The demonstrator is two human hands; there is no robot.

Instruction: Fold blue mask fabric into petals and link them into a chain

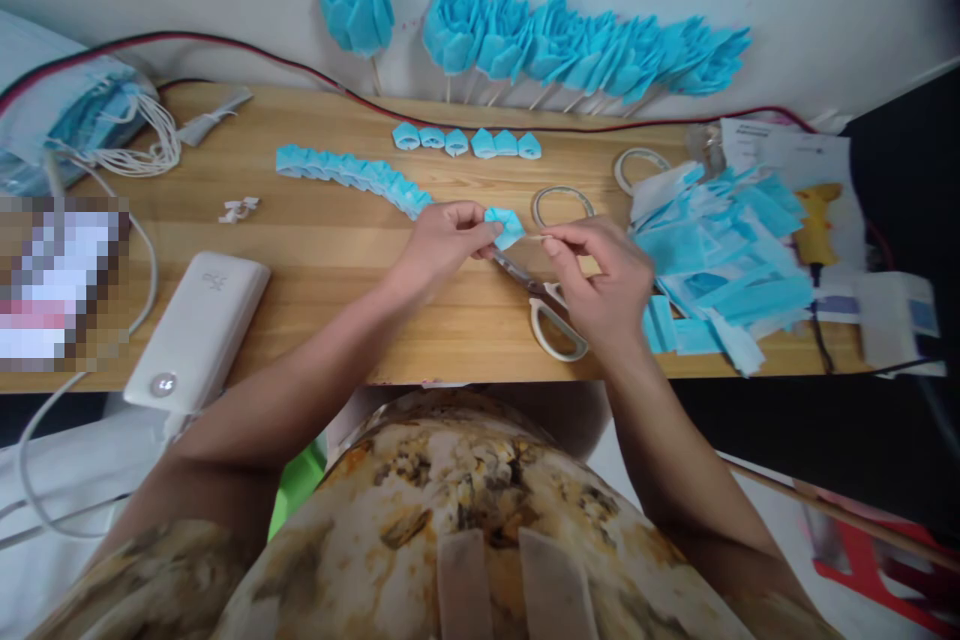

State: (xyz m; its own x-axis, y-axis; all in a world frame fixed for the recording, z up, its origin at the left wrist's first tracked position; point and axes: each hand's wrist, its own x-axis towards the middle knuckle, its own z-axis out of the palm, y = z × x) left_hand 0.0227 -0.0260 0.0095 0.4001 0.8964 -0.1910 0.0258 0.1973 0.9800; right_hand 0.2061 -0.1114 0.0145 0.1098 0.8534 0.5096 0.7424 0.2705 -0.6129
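Note:
My left hand point(448, 238) pinches a small folded blue fabric petal point(504, 228) between thumb and fingers. Pinched in my right hand point(600, 272) is a thin pale strip or stick point(534, 238), its tip pointing at the petal; whether they touch I cannot tell. Below the hands lie scissors point(556, 332) with white handles, their blades reaching toward my left fingers. Just behind my right hand rests a roll of tape point(561, 204). A curved row of folded blue petals point(352, 170) runs up to my left hand.
Finished blue fabric flowers point(555, 42) on sticks lean along the wall. Small folded petals point(466, 141) stand in a line behind. At right are blue fabric pieces point(720, 260) and a yellow glue gun point(817, 222); at left, a white power bank point(199, 330), cables and a blurred screen point(52, 285).

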